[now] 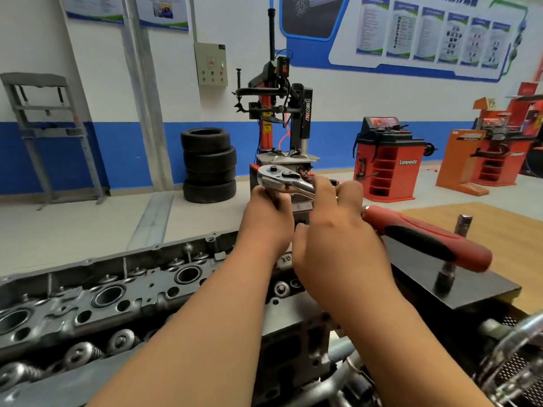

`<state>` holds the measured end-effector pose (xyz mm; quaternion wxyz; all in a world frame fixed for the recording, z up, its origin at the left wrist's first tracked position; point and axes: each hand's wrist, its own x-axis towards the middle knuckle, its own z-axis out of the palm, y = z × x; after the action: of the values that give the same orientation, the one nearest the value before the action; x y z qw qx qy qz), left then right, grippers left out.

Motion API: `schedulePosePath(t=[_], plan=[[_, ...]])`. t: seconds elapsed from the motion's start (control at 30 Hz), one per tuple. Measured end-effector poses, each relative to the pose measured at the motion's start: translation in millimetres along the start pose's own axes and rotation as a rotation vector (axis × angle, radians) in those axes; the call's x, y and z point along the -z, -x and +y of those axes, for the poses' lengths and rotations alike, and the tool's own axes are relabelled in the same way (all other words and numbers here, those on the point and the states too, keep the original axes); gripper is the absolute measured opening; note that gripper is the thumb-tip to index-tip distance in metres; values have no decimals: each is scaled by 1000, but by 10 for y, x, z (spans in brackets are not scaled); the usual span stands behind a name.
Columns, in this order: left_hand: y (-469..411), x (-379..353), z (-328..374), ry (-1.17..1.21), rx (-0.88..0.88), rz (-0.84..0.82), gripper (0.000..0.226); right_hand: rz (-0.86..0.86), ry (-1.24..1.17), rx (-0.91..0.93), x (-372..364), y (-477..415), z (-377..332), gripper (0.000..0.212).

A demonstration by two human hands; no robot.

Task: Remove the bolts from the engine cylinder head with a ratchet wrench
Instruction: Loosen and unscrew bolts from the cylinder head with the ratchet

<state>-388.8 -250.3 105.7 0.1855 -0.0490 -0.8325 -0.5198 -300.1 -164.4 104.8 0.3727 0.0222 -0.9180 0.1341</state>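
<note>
Above the cylinder head [117, 295], the wrench [426, 239] is held in the air, clear of the bolt [282, 289]. The left hand [270, 221] clasps its drive end from below, and the right hand [338, 230] hooks its fingers over the shank. Risk: the red handle is unsupported (it projects rightward), so a slack hold may drop it onto the casting. Legible: "Lanpody" on the balancer [388, 171]; "power" on the tyre changer [305, 113].

Both arms reach forward, left hand [269, 221] gripping the ratchet wrench [426, 239], right hand [338, 236] curled over it.
</note>
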Motion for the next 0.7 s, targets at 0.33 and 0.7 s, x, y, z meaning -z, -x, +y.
schedulePosePath(t=[0.33,0.7], plan=[[-1,19,11,291,42,-63,24,-84,-54,-73,-356,-1057,354,9],[-13,77,-107,166,-48,-34,11,-346,-361,47,-805,-1560,54,42]])
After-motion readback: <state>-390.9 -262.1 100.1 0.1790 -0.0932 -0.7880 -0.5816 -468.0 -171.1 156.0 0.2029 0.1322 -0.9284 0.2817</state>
